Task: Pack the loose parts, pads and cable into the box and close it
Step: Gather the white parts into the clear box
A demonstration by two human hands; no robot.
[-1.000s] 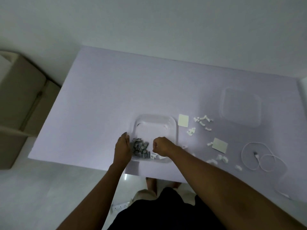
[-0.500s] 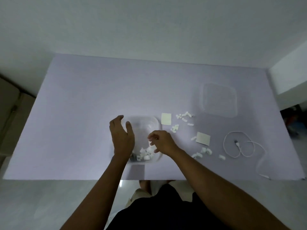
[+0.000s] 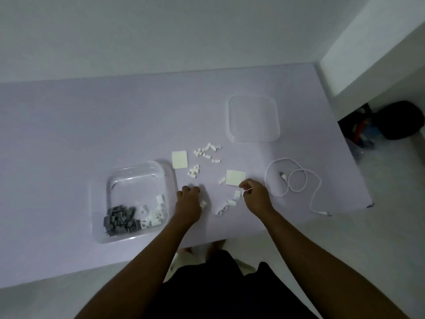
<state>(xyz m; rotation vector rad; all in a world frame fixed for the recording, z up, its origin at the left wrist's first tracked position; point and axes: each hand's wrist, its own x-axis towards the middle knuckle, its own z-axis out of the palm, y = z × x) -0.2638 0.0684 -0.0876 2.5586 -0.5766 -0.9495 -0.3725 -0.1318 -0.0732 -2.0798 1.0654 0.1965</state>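
The right grip (image 3: 255,196) is pinching a small white part (image 3: 243,192) near the table (image 3: 92,134) front edge. The left grip (image 3: 188,200) is curling knuckles-down, hold unclear, and the clear box (image 3: 170,180) is sitting just left.

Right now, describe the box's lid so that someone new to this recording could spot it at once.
Start at the lilac table. On its far right part, beyond the coiled white cable, lies the clear lid. It is flat, square with rounded corners and bare, unlike the deeper clear box at the near left, which holds grey parts.
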